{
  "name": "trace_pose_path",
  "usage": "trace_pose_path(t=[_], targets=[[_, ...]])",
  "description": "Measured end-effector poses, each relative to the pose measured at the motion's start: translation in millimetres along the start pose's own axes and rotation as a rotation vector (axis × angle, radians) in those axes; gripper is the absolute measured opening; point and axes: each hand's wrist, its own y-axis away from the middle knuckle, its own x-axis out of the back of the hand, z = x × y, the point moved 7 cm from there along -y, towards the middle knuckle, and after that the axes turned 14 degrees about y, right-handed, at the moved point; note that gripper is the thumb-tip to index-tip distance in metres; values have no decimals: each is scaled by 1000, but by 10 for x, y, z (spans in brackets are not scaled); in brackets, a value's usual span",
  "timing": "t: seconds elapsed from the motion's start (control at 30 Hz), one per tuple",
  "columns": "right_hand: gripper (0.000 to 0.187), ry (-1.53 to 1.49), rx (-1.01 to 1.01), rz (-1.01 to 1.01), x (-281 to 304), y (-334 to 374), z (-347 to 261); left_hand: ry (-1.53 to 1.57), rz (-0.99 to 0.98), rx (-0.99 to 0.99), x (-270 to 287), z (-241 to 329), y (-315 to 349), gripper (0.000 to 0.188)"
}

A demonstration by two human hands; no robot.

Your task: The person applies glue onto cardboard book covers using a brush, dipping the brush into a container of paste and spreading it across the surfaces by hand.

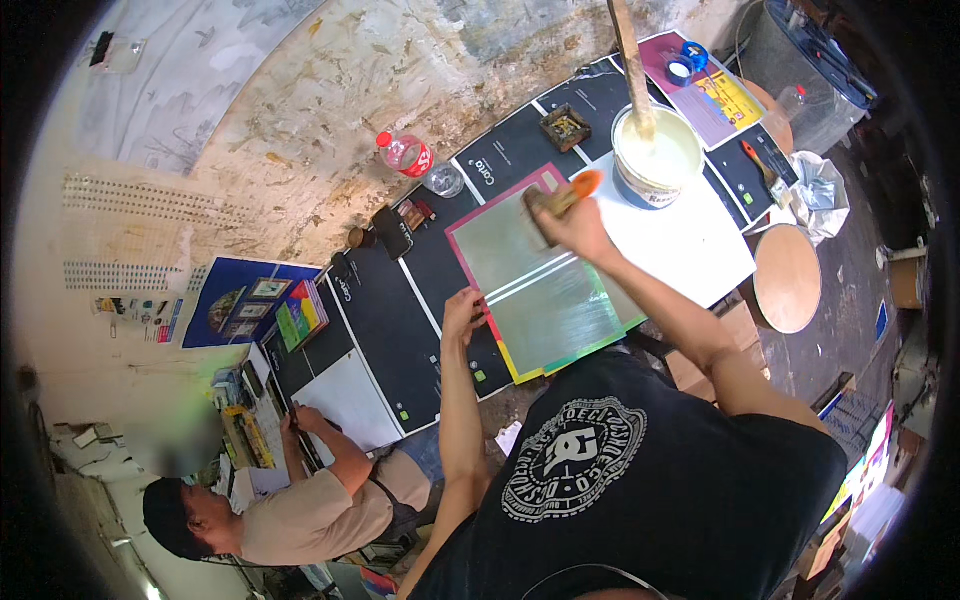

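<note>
On the black-covered table lies a grey sheet [518, 242] with a wet sheen, a pink, yellow and green margin and two white stripes across it. My right hand [580, 232] is closed round an orange-handled paste brush [586, 183], its dark bristles over the sheet's upper part. At the left edge, the fingers of my left hand [462, 316] are closed on the sheet's margin. Beyond my right hand, a white bucket [655, 170] holds pale paste, with a wooden stick [630, 60] standing in it. The brush partly hides the sheet beneath.
A clear plastic bottle [408, 155], a phone [392, 232] and a small box [565, 128] stand along the wall side. Another brush [765, 172] and blue tape [694, 56] lie at the far right. A co-worker [310, 500] works at the table's left end. A round stool [786, 278] stands at right.
</note>
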Motion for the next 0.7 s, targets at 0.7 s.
trace_pose_path(t=[0.7], targets=[[48, 447, -363, 218, 539, 957, 671, 37, -81, -7, 118, -201, -145, 10]])
